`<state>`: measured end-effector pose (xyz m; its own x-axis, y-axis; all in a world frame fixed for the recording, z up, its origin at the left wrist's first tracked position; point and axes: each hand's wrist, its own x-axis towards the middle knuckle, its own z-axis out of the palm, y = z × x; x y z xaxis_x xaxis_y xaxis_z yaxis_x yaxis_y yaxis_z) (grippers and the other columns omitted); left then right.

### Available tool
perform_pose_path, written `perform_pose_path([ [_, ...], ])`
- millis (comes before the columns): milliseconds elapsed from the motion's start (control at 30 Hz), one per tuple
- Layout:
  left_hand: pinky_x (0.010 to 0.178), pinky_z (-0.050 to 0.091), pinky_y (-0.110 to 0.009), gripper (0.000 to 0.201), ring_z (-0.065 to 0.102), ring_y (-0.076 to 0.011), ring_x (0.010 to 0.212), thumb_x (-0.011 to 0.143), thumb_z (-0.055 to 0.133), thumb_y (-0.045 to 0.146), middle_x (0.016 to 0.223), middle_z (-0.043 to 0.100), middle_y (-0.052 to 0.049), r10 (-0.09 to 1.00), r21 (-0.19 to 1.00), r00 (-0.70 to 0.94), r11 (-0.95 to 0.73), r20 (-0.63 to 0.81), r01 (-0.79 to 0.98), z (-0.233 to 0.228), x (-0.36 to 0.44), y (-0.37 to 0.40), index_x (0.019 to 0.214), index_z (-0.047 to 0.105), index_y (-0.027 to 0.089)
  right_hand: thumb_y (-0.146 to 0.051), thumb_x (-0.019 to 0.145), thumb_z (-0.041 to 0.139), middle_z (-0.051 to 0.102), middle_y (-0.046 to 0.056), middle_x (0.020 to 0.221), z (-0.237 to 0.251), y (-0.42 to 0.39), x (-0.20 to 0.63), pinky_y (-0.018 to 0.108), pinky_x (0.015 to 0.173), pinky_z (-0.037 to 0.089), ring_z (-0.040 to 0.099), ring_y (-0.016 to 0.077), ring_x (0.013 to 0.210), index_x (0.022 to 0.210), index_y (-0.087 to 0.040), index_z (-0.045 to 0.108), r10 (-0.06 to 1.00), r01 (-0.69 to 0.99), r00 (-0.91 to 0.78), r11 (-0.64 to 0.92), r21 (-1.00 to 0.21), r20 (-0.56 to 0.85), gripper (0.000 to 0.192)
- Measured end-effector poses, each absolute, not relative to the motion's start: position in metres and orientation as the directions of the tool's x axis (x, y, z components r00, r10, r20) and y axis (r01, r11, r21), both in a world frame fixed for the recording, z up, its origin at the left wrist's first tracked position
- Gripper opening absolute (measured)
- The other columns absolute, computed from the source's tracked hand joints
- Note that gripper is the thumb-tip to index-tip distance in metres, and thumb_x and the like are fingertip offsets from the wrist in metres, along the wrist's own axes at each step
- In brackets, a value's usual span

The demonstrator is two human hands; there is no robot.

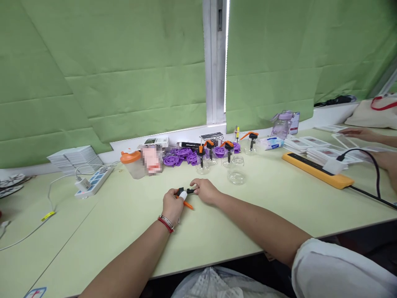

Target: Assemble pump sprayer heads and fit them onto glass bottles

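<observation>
Just above the tabletop, my left hand [173, 205] is closed around a black-and-orange lever top [188, 205], its orange lever pointing toward the lower right. A white covering is on the left thumb. My right hand [205, 191] pinches the black stem end of the same piece from the right. Beyond the hands stands a see-through glass jar [236, 176] without a top. Several similar jars [203, 167] behind it carry black stems with orange levers.
Purple plastic parts [182, 157] lie behind the jars. An orange-lidded cup [132, 163] and a white power strip [94, 182] are at left. At right are a yellow power strip [316, 170], stacked white frames [322, 151] and another person's hand [356, 133].
</observation>
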<state>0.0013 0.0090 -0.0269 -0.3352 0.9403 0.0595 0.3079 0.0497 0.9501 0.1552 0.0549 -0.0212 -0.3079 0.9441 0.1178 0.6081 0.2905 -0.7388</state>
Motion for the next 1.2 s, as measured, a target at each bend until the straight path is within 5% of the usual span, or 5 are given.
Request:
perform_pose_path([
  [1200, 0.057, 0.041, -0.026, 0.026, 0.055, -0.0161, 0.064, 0.064, 0.067, 0.029, 0.073, 0.062, -0.005, 0.931, 0.926, -0.356, 0.060, 0.084, 0.374, -0.0240, 0.0058, 0.0073, 0.085, 0.063, 0.014, -0.007, 0.072, 0.059, 0.062, -0.001, 0.073, -0.0200, 0.0568, 0.1572, 0.022, 0.061, 0.034, 0.052, 0.0112, 0.066, 0.091, -0.020, 0.066, 0.939, 0.625, -0.316, 0.315, -0.715, 0.137, 0.024],
])
